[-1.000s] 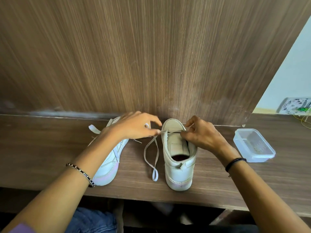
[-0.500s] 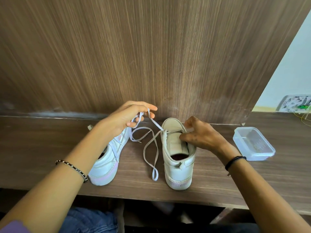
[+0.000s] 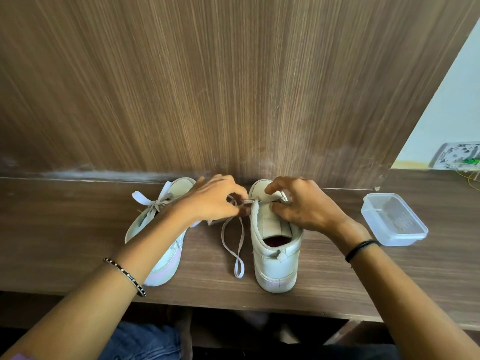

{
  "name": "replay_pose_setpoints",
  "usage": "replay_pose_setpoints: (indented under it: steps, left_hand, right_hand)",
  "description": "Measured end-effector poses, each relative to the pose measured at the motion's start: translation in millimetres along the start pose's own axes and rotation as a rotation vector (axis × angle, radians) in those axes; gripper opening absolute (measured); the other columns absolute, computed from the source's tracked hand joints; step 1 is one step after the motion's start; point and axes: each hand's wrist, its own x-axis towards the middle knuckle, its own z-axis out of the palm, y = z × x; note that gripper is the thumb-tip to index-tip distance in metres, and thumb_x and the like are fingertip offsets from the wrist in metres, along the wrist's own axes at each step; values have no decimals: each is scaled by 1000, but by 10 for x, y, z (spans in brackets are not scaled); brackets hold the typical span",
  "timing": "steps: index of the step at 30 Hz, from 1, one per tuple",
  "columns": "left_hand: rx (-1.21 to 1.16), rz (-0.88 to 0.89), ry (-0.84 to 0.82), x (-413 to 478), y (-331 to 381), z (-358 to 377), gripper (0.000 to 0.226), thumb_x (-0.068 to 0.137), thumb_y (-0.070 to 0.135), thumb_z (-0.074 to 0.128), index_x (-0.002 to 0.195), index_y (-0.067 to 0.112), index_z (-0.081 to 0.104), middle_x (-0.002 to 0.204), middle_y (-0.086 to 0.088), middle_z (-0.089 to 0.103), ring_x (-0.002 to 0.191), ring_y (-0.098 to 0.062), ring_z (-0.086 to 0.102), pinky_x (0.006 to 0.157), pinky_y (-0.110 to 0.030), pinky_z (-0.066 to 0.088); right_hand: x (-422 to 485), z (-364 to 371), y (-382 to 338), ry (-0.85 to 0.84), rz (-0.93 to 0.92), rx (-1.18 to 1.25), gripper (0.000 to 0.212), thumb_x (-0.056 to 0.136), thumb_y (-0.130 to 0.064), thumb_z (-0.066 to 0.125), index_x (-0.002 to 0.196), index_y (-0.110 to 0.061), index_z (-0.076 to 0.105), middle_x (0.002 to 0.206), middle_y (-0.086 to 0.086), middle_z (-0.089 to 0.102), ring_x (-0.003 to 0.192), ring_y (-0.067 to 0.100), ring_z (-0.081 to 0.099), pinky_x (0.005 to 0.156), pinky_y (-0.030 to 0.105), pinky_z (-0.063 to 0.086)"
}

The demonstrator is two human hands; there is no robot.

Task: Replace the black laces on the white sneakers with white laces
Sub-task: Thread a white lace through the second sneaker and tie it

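Lace [image 3: 240,229] end, seemingly pinched by left hand [image 3: 215,201], needs even tension while right hand [image 3: 304,206] pinches the sneaker [image 3: 275,255] tongue steady.

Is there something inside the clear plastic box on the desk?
No, the clear plastic box looks empty; only its ribbed bottom shows.

Your left hand [image 3: 213,201] pinches the white lace [image 3: 233,237] beside the right sneaker [image 3: 275,255], while your right hand [image 3: 304,206] grips its tongue near the toe. The lace loops down onto the wooden shelf [image 3: 78,229] between both shoes. The left sneaker [image 3: 166,255] lies under your left forearm, and a clear plastic container [image 3: 393,222] sits well apart on the right.
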Motion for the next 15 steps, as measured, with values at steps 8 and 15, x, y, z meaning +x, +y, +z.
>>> replay_pose_setpoints:
  steps: [8, 15]
  left_hand:
    - [-149, 94, 156, 69, 74, 37, 7, 92, 34, 73, 98, 37, 73, 61, 14, 61, 63, -6, 57, 64, -31, 50]
    - [211, 282, 289, -8, 91, 33, 17, 99, 29, 61, 109, 33, 74, 99, 12, 65, 89, -16, 62, 65, -27, 26]
  right_hand:
    - [96, 144, -103, 64, -68, -167, 20, 90, -24, 69, 108, -21, 77, 113, 1, 71, 115, 28, 52, 99, 40, 45]
    - [101, 198, -89, 75, -76, -144, 15, 88, -25, 76, 101, -19, 79, 116, 2, 70, 117, 28, 49, 101, 38, 43]
